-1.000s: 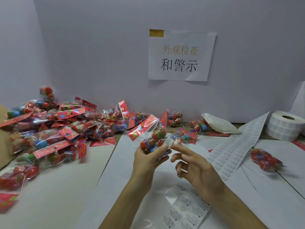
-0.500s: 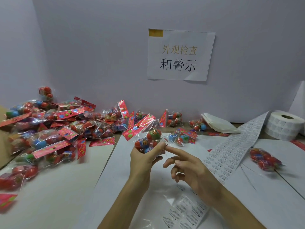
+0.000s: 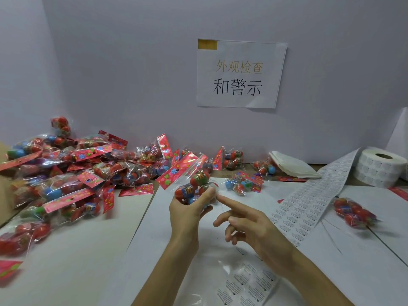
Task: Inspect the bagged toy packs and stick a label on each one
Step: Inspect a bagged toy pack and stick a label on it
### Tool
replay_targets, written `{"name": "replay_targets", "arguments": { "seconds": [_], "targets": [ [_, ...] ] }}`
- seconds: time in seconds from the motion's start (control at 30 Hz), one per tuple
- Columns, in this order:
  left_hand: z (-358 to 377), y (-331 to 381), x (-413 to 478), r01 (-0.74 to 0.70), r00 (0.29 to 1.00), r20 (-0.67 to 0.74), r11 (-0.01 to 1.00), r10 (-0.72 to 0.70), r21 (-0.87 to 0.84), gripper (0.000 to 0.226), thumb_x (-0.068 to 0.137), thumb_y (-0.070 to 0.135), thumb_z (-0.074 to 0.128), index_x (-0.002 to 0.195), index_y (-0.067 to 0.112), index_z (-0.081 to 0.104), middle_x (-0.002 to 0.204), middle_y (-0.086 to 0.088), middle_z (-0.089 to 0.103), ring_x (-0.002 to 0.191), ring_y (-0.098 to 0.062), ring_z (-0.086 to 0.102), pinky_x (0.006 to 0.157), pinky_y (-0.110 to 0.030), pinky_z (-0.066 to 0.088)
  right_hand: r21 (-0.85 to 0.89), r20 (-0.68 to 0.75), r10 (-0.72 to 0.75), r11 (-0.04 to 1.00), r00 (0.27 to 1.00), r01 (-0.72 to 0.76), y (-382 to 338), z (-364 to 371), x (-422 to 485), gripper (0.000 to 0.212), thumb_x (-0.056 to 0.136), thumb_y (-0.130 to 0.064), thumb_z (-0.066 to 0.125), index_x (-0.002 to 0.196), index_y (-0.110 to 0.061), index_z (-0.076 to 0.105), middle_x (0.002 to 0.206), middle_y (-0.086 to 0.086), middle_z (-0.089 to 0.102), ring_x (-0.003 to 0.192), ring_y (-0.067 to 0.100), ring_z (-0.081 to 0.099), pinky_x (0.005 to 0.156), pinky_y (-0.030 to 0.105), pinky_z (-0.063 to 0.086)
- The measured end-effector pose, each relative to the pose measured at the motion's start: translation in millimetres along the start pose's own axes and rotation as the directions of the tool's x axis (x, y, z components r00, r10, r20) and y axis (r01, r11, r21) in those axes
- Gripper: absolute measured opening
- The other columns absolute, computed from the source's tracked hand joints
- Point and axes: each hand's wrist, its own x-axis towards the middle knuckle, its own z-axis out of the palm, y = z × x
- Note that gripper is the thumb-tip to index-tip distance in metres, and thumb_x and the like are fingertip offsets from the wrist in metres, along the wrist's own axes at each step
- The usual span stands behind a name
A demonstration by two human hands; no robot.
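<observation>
My left hand (image 3: 189, 208) grips a clear bagged toy pack (image 3: 194, 184) with red and blue egg toys and a red flowered header card, held up above the white paper at centre. My right hand (image 3: 249, 226) is just right of it, index finger stretched out with its tip at the pack's right side, the other fingers loosely curled. A label strip (image 3: 309, 195) of small printed stickers runs from a roll (image 3: 382, 166) at the far right. A cut piece of label sheet (image 3: 245, 283) lies below my hands.
A big heap of bagged toy packs (image 3: 72, 173) covers the left side of the table. More packs lie at the back centre (image 3: 231, 160) and one at the right (image 3: 353, 210). Folded white backing paper (image 3: 291, 164) sits near the wall sign (image 3: 240, 74).
The white label seen at my right fingertip a second ago is now out of sight at the pack. My left hand with the pack has shifted slightly left; my right index finger stays against it.
</observation>
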Motion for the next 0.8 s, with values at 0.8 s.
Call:
{"name": "replay_targets", "arguments": {
  "seconds": [0.8],
  "targets": [
    [3.9, -11.4, -3.8, 0.011, 0.934, 0.336, 0.948, -0.124, 0.317, 0.065, 0.073, 0.009, 0.089, 0.126, 0.024, 0.055, 0.117, -0.006, 0.07, 0.104, -0.026, 0.071, 0.089, -0.035, 0.061, -0.25, -0.455, -0.128, 0.968, 0.881, 0.012, 0.4, -14.5, 3.2, 0.053, 0.069, -0.054, 0.072, 0.118, -0.035, 0.063, 0.099, -0.001, 0.069, 0.07, 0.01, 0.07, 0.061, 0.021, 0.056]
  ]
}}
